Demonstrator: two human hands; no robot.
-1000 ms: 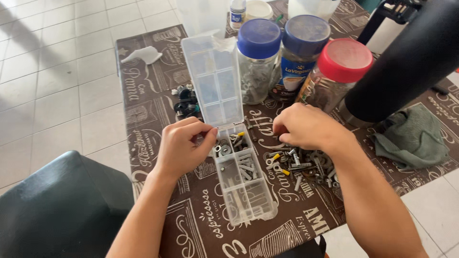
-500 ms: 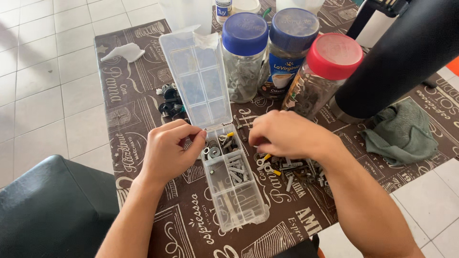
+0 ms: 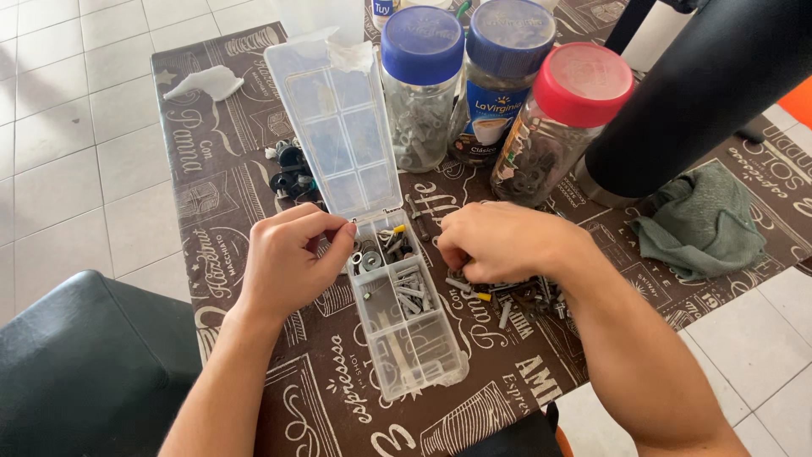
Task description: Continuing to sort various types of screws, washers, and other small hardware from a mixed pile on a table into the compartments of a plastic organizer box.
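Honestly, barely anything has moved: left hand (image 3: 292,254) still pinches the clear organizer box (image 3: 406,326) rim mid-table, right hand (image 3: 499,241) stays curled over the loose screw pile (image 3: 516,296) beside it, so sorting continues.

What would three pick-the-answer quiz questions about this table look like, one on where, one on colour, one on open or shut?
1. Where is the left hand?
A. at the organizer box's left edge
B. on the green cloth
C. on a jar lid

2. What colour is the lid of the rightmost jar?
A. blue
B. red
C. yellow

3. How is the clear organizer box?
A. shut
B. open, lid flipped back
C. upside down

Answers:
1 A, its fingers pinch at the box's left rim.
2 B, the red lid stands beside two blue-lidded jars.
3 B, compartments with screws lie uncovered while the right hand rests on the loose hardware pile.
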